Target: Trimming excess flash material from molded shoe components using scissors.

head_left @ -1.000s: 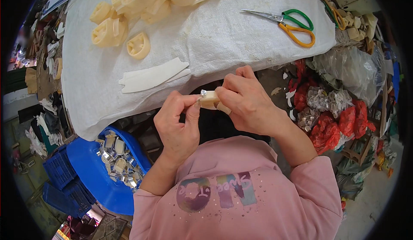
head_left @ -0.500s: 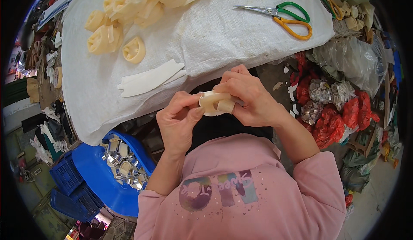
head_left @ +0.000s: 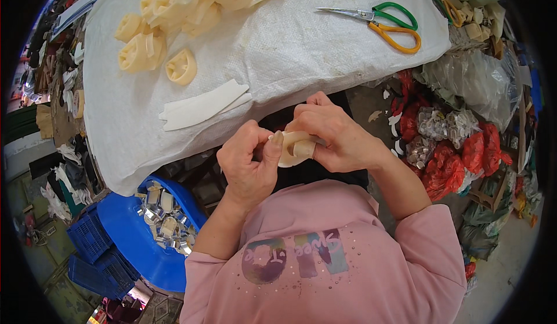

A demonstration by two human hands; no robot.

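Observation:
Between my two hands, just off the table's near edge, is a small cream-coloured curved piece (head_left: 294, 152) with a rolled strip on its right side. My left hand (head_left: 250, 157) is closed, pinching the piece's left edge with the thumb raised against it. My right hand (head_left: 332, 131) grips the right side between thumb and curled fingers. Part of the piece is hidden behind the fingers. Beyond my hands, flat white cut strips (head_left: 203, 106) lie overlapping on the white woven cloth (head_left: 278, 57). A single cream moulded piece (head_left: 181, 67) rests farther back, beside a pile of similar pieces (head_left: 174, 11).
Scissors (head_left: 374, 19) with green and orange handles lie at the table's far right. A blue tub (head_left: 125, 225) with shiny metal-edged parts stands low at left, near blue crates (head_left: 90, 237). Red plastic bags (head_left: 444, 170) and clear bags (head_left: 473, 83) are on the right.
My left hand has shifted slightly right and up, its thumb now raised over the piece's edge. The piece has turned and moved a little to the right; my right hand stays nearly in place.

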